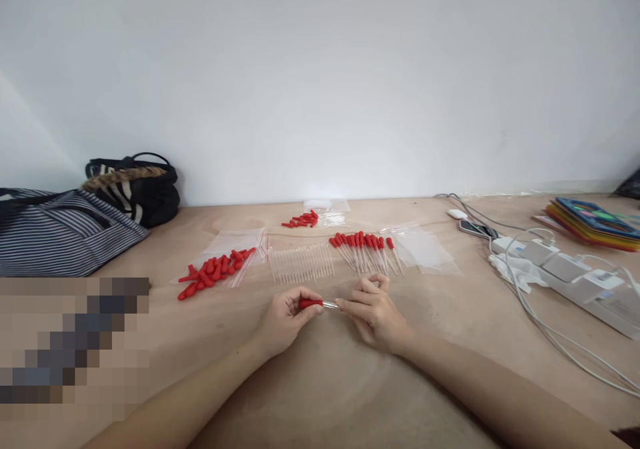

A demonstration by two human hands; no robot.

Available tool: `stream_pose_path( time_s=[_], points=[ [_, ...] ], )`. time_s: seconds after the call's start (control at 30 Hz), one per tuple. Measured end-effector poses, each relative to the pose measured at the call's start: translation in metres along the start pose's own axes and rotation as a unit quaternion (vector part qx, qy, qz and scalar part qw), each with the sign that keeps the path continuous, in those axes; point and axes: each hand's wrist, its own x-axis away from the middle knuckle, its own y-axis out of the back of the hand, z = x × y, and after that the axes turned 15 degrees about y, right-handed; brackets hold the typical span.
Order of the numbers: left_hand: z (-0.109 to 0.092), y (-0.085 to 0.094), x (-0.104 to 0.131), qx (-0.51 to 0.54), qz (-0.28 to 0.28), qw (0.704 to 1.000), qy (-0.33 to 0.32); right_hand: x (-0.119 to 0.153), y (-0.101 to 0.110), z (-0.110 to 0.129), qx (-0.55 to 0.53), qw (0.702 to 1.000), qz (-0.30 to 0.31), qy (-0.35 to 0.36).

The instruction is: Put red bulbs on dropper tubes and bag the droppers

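Note:
My left hand (287,319) pinches a red rubber dropper bulb (311,303) between thumb and fingers. From the bulb's right end a clear glass pipette tube (330,305) reaches to my right hand (375,312), whose fingers are closed on its far end. How deep the tube sits in the bulb I cannot tell. Just beyond my hands lies a row of bare glass tubes (301,263). To their right rest several droppers (367,249) with red bulbs fitted on them. Loose red bulbs (215,272) form a pile at the left.
Plastic bags (425,249) lie behind the droppers. A smaller batch of red bulbs (303,219) and thin tubes (334,218) is near the wall. Bags (65,229) stand at left. A power strip (590,289), cables and stacked colourful boards (595,222) occupy the right.

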Motion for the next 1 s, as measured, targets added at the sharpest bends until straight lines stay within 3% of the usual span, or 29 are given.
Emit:
stream_pose_path(
  time_s=[0.27, 0.6, 1.0],
  points=[
    [0.0, 0.0, 0.001, 0.027, 0.029, 0.999, 0.009, 0.002, 0.002, -0.01, 0.042, 0.997, 0.013, 0.067],
    [-0.002, -0.002, 0.002, -0.001, 0.002, 1.0, 0.002, -0.002, 0.001, -0.002, 0.015, 1.0, -0.008, 0.023],
    [0.005, -0.001, 0.0, -0.046, -0.032, 0.998, -0.028, -0.008, -0.011, -0.001, -0.002, 0.999, -0.044, 0.032]
  ],
)
